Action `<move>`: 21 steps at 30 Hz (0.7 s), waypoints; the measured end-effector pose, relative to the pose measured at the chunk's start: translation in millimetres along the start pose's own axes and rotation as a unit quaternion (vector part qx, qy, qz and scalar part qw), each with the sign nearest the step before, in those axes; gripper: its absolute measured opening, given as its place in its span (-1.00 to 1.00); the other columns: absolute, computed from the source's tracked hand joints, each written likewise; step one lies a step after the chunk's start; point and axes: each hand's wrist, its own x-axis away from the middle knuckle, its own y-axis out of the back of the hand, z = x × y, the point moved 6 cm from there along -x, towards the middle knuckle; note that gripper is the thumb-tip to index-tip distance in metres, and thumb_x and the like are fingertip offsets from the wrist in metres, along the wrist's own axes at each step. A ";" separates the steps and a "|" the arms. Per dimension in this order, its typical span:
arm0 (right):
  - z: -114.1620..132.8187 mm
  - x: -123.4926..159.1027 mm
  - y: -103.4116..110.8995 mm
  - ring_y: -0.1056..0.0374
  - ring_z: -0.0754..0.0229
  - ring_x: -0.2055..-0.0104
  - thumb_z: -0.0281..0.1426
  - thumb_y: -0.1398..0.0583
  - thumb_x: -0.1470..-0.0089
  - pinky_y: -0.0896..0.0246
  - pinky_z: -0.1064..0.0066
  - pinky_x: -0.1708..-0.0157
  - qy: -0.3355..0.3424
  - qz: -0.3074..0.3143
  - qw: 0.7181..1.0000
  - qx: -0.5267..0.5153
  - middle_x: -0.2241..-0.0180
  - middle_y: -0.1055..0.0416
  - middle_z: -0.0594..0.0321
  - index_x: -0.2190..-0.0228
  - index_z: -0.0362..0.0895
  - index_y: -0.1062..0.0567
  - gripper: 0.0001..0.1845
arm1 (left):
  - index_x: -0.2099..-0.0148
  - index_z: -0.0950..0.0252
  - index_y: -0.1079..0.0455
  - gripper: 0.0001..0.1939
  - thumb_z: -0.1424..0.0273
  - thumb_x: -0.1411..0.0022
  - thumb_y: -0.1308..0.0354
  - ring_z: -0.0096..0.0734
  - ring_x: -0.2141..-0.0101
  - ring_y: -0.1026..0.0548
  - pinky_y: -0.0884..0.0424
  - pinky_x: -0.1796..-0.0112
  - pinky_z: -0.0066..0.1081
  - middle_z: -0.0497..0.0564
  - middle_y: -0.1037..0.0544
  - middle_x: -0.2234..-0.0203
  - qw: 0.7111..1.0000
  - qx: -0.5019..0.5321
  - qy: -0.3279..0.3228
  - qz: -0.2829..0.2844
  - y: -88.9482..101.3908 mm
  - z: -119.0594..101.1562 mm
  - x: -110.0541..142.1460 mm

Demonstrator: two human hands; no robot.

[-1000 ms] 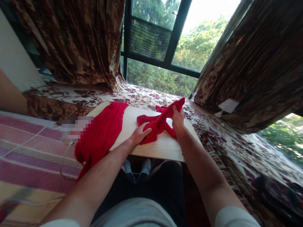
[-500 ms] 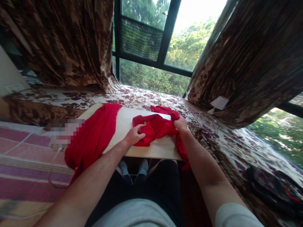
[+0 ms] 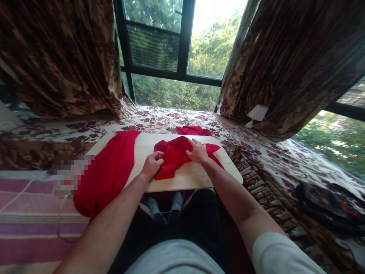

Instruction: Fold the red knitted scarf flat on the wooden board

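Observation:
A crumpled piece of red cloth [image 3: 172, 154] lies on a pale wooden table [image 3: 142, 152] in front of me. At its left edge my left hand [image 3: 153, 164] is closed, with thumb and fingers pinching the fabric. My right hand [image 3: 199, 151] rests on the right part of the same cloth, thumb and fingers apart, palm down. A pointed end of the cloth sticks out to the right of that hand. A larger red cloth [image 3: 114, 167] drapes over the table's left end and hangs down. Another red piece [image 3: 194, 130] lies beyond the far edge.
Behind the table runs a flower-patterned covered ledge [image 3: 154, 118] below a window. A small white lamp [image 3: 257, 113] stands on it at right. A dark bag [image 3: 325, 209] lies far right. Striped bedding [image 3: 34, 224] with a white cable is at left. Patterned curtains [image 3: 71, 57] hang on both sides.
My right hand has let go of the bunched cloth at the right and moved left onto the middle piece. My left hand keeps its place at the left edge. The view has shifted slightly.

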 end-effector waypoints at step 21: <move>-27.8 9.8 13.1 -0.33 -0.14 -0.14 -0.56 -0.29 0.21 -0.19 0.10 -0.10 0.079 0.148 0.986 0.025 -0.14 -0.40 0.05 -0.12 -0.04 -0.42 -0.23 | 0.31 0.23 -0.29 -0.72 0.41 0.19 -0.15 -0.39 0.52 -0.44 -0.33 0.45 -0.45 -0.15 -0.41 0.61 0.974 0.168 0.061 -0.142 16.1 -3.5 1.6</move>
